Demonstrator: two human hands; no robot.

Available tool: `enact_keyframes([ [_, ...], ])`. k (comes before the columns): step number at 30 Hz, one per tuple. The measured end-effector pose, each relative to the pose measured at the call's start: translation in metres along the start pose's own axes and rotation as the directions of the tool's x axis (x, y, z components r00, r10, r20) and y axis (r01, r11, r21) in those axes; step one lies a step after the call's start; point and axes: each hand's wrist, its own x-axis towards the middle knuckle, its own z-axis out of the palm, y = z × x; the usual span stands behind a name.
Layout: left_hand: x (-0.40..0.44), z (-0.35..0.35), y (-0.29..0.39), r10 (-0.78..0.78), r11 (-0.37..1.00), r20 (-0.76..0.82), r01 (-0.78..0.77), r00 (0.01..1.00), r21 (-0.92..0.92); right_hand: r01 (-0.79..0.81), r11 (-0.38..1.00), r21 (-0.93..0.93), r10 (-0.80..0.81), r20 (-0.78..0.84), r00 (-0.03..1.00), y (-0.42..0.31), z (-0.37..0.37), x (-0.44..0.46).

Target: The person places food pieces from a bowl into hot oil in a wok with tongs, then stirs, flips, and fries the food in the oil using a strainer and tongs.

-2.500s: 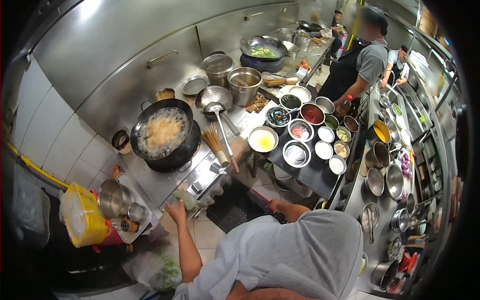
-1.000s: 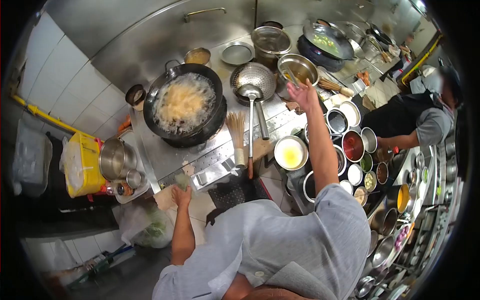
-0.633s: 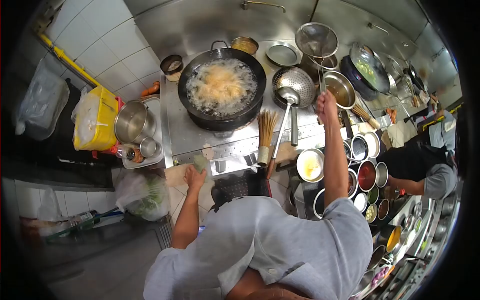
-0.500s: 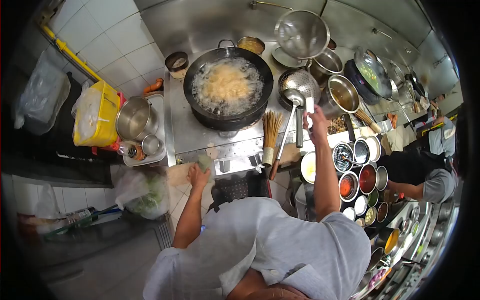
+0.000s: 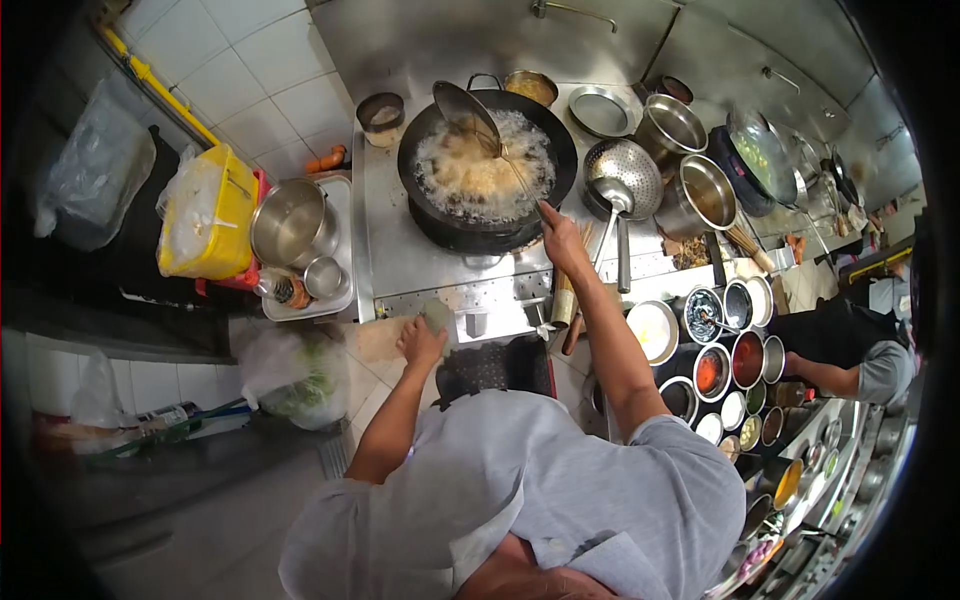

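My right hand (image 5: 565,240) is closed round the handle of a mesh strainer (image 5: 466,115). The strainer's bowl is tilted over the far left part of a black wok (image 5: 487,235), where pale golden food (image 5: 485,170) bubbles in oil. My left hand (image 5: 421,342) is at the stove's front edge, closed on a greenish-grey cloth (image 5: 437,318). To the right of the wok, a ladle (image 5: 613,193) rests on a perforated skimmer (image 5: 640,170). A bamboo brush (image 5: 563,300) is partly hidden behind my right arm.
Metal pots (image 5: 707,192) stand right of the skimmer. Several sauce containers (image 5: 653,331) are at the right, near a co-worker's arm (image 5: 825,375). On the left are a yellow tub (image 5: 210,215), a steel pot on a tray (image 5: 290,225) and a plastic bag of greens (image 5: 300,385).
My right hand has taken the mesh strainer from the pot at the right and brought it left over the wok. My left hand keeps the cloth near the stove edge. The view has turned.
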Motion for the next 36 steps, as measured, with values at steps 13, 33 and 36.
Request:
enact_keyframes([
  [13,0.003,0.029,-0.022,0.139,0.989,-0.105,-0.142,0.985,-0.025,0.009,1.0,-0.006,-0.01,-0.184,0.983,0.022,-0.019,-0.074],
  [33,-0.007,-0.001,0.0,-0.003,0.997,0.06,-0.002,0.998,0.083,-0.537,0.66,0.526,0.465,0.276,0.842,0.069,-0.09,-0.037],
  [36,-0.008,-0.003,0.001,-0.017,0.998,0.053,0.014,0.998,0.06,-0.563,0.645,0.517,0.469,0.314,0.826,0.064,-0.083,-0.036],
])
